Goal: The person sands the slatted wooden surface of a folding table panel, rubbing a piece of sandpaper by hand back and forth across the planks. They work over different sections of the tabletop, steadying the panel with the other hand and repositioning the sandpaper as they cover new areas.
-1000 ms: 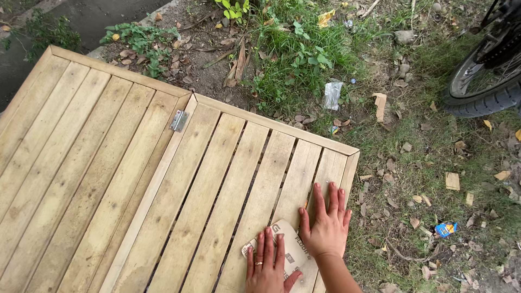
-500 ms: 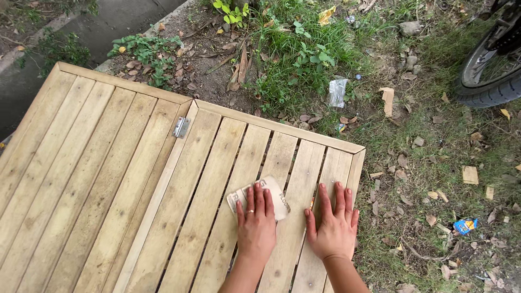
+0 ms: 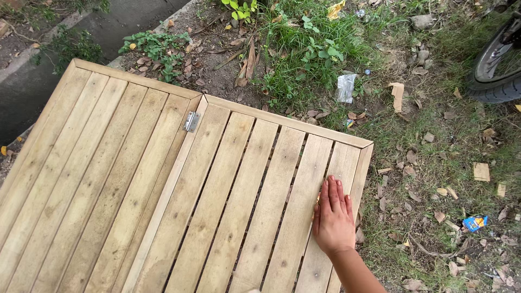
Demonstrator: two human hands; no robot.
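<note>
Slatted wooden panel [image 3: 163,184] lies flat on the ground, pale planks running away from the camera, two framed sections side by side. Far left: a strip of dark pavement [image 3: 32,103] past the panel's edge. At the top of the seam between the sections, a small metal hinge [image 3: 190,121]. Beyond the panel's far edge, bare dirt with dry leaves, then a clump of grass [image 3: 304,59].

Left hand: not in view.

Right hand [image 3: 334,220] rests palm down on the planks near the panel's right edge, forearm entering from the bottom of the frame. Fingers [image 3: 332,191] straight and close together, pressed flat on the wood, clamped on nothing.

Right of the panel: patchy grass with wood scraps, a clear plastic wrapper [image 3: 345,88], a small blue wrapper [image 3: 474,223]. Top right corner: part of a tyre [image 3: 496,70].
</note>
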